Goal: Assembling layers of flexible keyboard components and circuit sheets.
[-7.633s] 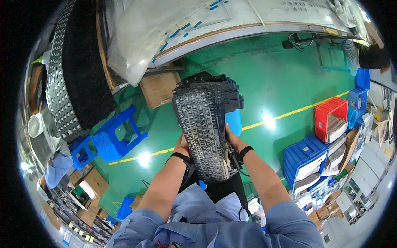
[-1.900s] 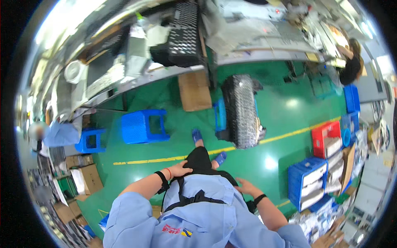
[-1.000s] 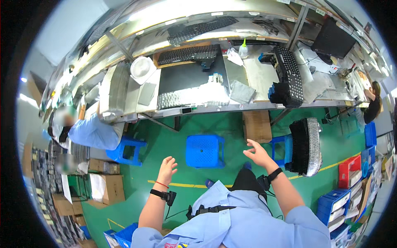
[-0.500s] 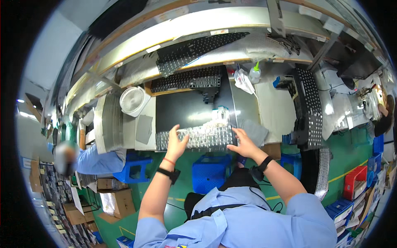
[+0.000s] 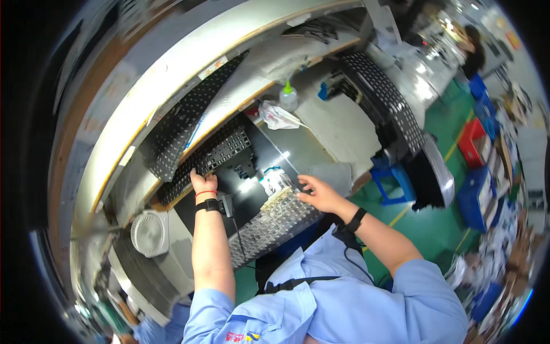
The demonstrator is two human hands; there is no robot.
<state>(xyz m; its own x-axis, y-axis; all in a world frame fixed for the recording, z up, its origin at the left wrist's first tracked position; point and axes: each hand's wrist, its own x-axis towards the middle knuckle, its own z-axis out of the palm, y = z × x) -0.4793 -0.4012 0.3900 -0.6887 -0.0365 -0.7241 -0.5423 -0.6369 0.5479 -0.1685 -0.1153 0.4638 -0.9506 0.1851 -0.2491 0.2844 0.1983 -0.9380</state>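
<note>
Since the tray looks thin and bendy, I'd grip its edges; right hand rests on it, left hand up on the rear stack, hands apart

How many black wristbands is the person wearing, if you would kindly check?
2: one black wristband on the left wrist, beside a red string; another black wristband on the right wrist.

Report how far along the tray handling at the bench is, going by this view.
Done: a clear studded tray lies on the black mat at the near bench edge. In hand: the right hand rests on that tray's far corner, while the left hand reaches to the black studded trays leaning at the back of the bench. Left: those back trays stay in place, and none is lifted yet.
</note>
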